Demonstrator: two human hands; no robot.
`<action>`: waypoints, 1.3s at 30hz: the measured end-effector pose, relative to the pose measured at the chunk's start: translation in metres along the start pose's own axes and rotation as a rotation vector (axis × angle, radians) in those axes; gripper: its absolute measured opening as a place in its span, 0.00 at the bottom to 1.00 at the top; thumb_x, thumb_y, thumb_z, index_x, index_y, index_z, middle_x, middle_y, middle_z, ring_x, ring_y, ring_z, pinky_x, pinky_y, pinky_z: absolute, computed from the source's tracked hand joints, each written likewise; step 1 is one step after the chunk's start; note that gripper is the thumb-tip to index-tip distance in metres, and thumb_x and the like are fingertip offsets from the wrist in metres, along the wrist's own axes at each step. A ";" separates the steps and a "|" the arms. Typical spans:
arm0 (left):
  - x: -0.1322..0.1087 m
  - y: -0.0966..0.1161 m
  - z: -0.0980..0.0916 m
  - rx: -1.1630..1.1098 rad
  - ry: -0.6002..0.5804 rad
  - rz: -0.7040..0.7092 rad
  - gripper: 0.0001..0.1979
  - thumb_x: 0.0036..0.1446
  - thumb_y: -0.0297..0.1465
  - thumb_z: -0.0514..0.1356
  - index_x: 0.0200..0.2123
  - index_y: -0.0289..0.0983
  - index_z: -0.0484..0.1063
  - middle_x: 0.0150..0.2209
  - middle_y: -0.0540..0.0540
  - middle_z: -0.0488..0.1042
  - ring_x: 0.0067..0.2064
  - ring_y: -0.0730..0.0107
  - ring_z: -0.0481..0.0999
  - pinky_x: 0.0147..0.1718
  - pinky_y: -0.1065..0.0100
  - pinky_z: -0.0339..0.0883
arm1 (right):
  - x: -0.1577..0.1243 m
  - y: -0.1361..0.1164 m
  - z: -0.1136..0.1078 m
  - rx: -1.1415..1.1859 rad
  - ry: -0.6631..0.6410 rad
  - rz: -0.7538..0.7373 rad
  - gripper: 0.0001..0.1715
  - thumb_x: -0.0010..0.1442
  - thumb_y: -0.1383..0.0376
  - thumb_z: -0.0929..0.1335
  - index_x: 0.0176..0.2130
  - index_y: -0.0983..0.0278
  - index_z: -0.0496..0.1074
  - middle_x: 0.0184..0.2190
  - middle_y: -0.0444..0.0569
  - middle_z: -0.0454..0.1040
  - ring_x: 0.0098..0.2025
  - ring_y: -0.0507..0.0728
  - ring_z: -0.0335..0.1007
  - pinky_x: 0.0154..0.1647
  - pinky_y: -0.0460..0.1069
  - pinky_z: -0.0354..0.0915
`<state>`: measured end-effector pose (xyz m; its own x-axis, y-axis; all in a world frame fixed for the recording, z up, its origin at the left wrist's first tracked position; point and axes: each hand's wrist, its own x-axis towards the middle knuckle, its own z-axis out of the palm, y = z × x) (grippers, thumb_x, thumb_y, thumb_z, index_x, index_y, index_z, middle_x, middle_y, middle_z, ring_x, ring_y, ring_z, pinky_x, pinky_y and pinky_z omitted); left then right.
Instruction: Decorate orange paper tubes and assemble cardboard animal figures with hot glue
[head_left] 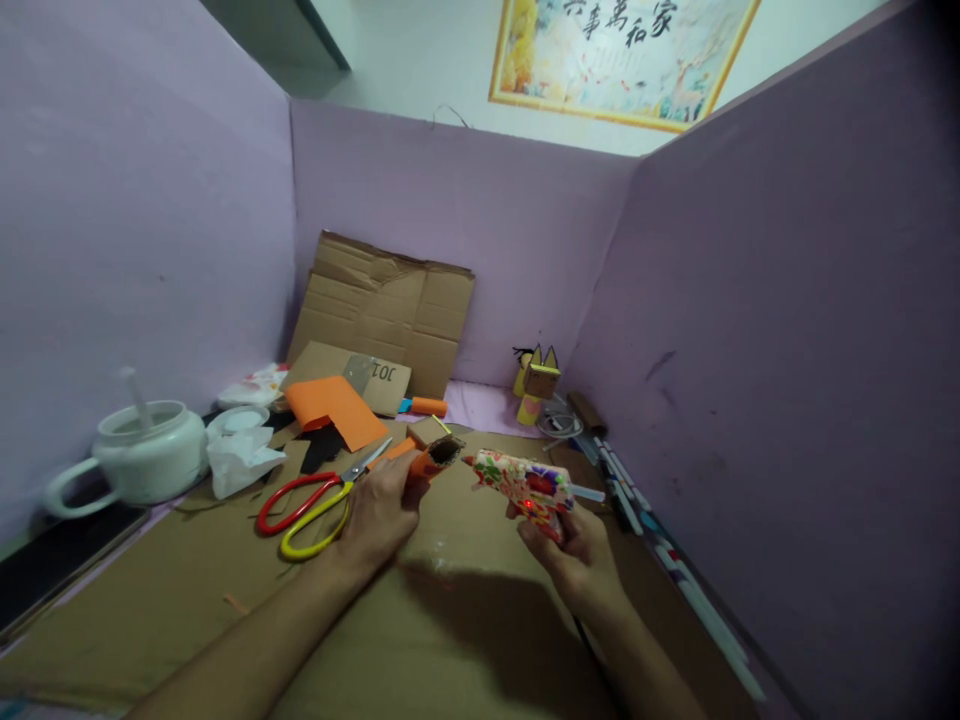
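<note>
My left hand (384,508) is closed around an orange-covered cardboard tube (433,460), its dark open end facing right. In my right hand (581,555) is a floral-patterned hot glue gun (525,482) with a small red light lit. Its nozzle points left, close to the tube's open end; whether they touch I cannot tell. A clear glue stick (589,493) sticks out of the gun's back. Scissors (315,508) with one red and one yellow handle lie beside my left hand, blades partly apart. Orange paper (337,408) rests just behind them.
A white mug (154,455) and crumpled tissue (241,462) stand at the left, near a dark flat object (67,560). Cardboard sheets (390,305) lean on the back wall. A cardboard animal figure (540,382), a coiled cable (561,420) and several sticks (675,565) line the right.
</note>
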<state>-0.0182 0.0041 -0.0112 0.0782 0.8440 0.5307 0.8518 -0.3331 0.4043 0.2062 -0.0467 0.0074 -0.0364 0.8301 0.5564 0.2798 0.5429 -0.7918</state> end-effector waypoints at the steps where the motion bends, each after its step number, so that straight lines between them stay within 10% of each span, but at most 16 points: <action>1: 0.000 0.000 0.000 0.001 0.005 0.005 0.14 0.56 0.30 0.56 0.45 0.38 0.73 0.37 0.42 0.78 0.40 0.53 0.77 0.33 0.61 0.68 | 0.000 0.000 0.000 -0.007 -0.006 0.005 0.11 0.53 0.60 0.68 0.30 0.65 0.74 0.21 0.46 0.69 0.21 0.52 0.60 0.19 0.45 0.56; 26: 0.000 -0.007 0.006 0.019 0.157 0.148 0.16 0.61 0.36 0.52 0.46 0.35 0.73 0.41 0.39 0.79 0.42 0.53 0.77 0.36 0.58 0.70 | -0.006 0.006 0.003 -0.082 -0.041 0.056 0.11 0.54 0.60 0.67 0.30 0.66 0.74 0.23 0.49 0.72 0.25 0.54 0.66 0.25 0.47 0.61; 39: -0.002 -0.005 0.003 -0.008 0.051 0.155 0.16 0.62 0.35 0.50 0.47 0.36 0.71 0.40 0.39 0.78 0.41 0.53 0.77 0.36 0.58 0.70 | 0.020 -0.006 -0.006 -0.076 -0.019 0.031 0.11 0.52 0.59 0.68 0.30 0.65 0.74 0.23 0.49 0.74 0.25 0.55 0.67 0.22 0.46 0.62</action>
<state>-0.0206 0.0057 -0.0165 0.1820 0.7595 0.6245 0.8276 -0.4613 0.3199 0.2092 -0.0344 0.0250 -0.0445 0.8492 0.5262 0.3535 0.5061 -0.7867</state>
